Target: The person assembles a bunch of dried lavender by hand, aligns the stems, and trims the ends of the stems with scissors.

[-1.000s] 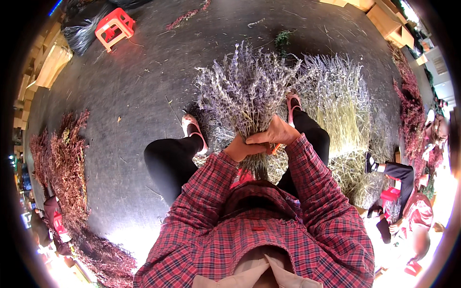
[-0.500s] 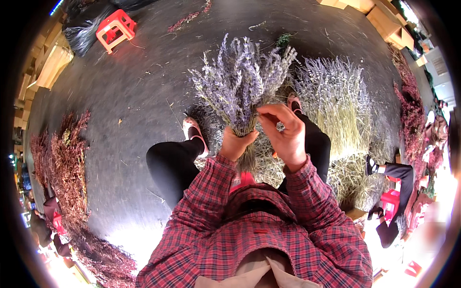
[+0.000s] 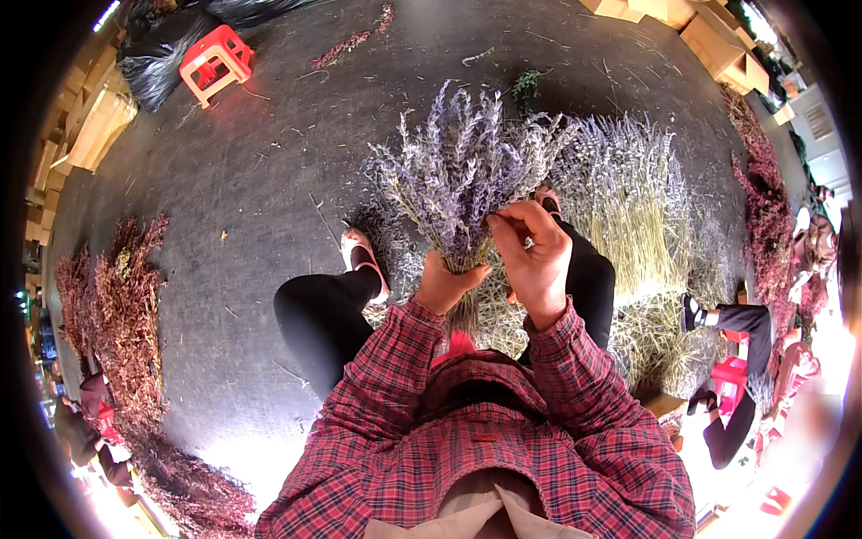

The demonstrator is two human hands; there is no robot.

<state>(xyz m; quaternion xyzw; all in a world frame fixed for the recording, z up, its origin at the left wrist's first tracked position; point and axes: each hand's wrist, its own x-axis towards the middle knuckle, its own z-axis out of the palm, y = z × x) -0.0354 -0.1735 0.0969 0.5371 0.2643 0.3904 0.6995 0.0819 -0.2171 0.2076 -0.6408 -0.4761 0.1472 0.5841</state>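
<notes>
The left hand (image 3: 446,286) is squeezing the stems of a full lavender bunch (image 3: 460,171). The right hand (image 3: 537,256) is pinching sprigs beside it. Behind the bunch, a big loose lavender pile (image 3: 628,207) is waiting on the floor.

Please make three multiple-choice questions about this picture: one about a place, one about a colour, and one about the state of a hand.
1. Where is the red plastic stool?
A. upper left, on the dark floor
B. between the person's feet
C. on the flower pile

2. What colour is the bunch of dried flowers in the hands?
A. yellow
B. pale purple
C. dark red

3. What does the left hand do?
A. lies open on a knee
B. grips the bunch's stems
C. holds scissors

Answers: 1 A, it stands far up left. 2 B, the heads look lavender. 3 B, its fingers close round the stems, the right hand beside it.
</notes>
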